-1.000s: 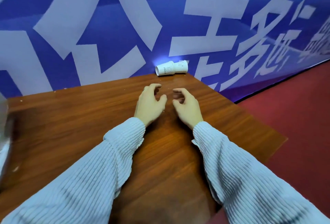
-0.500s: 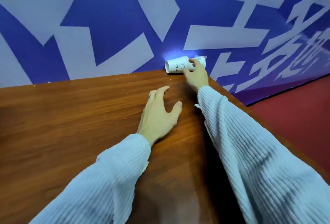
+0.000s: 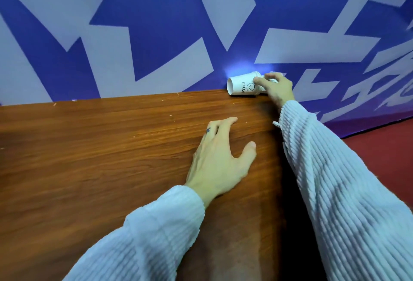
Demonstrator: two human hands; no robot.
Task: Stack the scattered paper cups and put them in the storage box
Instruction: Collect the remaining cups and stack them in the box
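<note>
1. Where the brown wood-grain surface [image 3: 111, 157] meets the blue banner with large white characters [image 3: 156, 23], a white paper cup printed "HELLO" [image 3: 242, 86] lies on its side, open mouth to the left; a second white cup [image 3: 273, 77] shows partly behind the grasp.
2. Right hand [image 3: 278, 90]: fingers [image 3: 260, 81] curled round the cup's narrow end, gripping it.
3. Left hand [image 3: 220, 160]: flat on the surface, fingers straight, thumb spread, holding nothing, well apart from the cup.
4. Both arms in pale ribbed knit sleeves [image 3: 335, 180].
5. Red floor [image 3: 384, 153] at right, beyond the surface edge.
</note>
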